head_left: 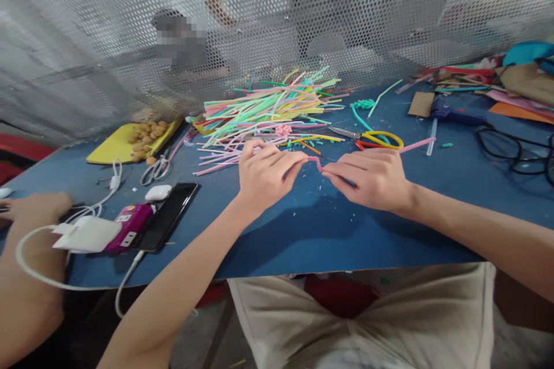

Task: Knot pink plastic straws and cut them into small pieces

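Note:
A pink pipe cleaner [319, 165] runs between my two hands over the blue table, bent in a small kink at its middle. My left hand [269, 173] pinches one end between thumb and fingers. Closed around the other part is my right hand [371, 177], and a straight pink length sticks out past its knuckles to the right. Just behind the hands lie scissors [381, 138] with yellow and orange handles, blades pointing left. A small curled pink piece [283, 130] rests at the front of a pile of pastel pipe cleaners [268, 106].
At left are a black phone [171, 216], a purple power adapter [130, 225], white cables and a yellow tray [112, 144] with round brown items. Another person's arm [32, 265] rests at far left. A glue gun [459, 115] and scraps lie right; perforated metal [268, 23] stands behind.

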{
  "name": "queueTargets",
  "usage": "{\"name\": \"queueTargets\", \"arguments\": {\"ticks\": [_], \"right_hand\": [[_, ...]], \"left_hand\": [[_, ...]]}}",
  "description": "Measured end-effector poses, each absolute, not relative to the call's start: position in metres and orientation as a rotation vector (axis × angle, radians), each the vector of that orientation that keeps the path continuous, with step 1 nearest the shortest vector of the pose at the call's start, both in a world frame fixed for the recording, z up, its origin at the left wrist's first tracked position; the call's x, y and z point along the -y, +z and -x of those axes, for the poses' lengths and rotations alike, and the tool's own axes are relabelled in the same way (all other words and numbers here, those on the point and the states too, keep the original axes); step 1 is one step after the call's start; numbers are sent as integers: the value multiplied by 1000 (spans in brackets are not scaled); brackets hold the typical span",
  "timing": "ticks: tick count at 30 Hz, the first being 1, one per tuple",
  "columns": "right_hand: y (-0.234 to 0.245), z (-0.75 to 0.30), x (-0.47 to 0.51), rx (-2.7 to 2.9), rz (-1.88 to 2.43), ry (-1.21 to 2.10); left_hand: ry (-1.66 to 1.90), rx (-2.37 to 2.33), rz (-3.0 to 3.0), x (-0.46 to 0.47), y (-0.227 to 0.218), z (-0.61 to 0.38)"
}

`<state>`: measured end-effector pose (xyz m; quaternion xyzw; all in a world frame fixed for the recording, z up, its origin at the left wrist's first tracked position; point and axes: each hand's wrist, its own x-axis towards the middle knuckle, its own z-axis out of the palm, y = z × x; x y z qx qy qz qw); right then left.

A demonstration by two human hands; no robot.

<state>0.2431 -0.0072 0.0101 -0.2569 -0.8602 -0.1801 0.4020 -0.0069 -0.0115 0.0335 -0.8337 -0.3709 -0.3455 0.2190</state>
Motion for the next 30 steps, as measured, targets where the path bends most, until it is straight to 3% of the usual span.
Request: {"name": "queueTargets", "arguments": {"ticks": [4, 9, 17, 30], "right_hand": [[20, -248, 2, 2133, 624, -538], [19, -247, -8, 2050, 734, -406], [22, -250, -4, 1835, 712, -493], [14, -248, -14, 2122, 482, -493]], "left_hand": [[-858, 901, 2309, 10, 36, 13], [-864, 821, 2375, 11, 37, 9], [-1027, 1270, 2476, 10, 26, 0], [-1102, 1541, 2817, 18, 32, -7]]}}
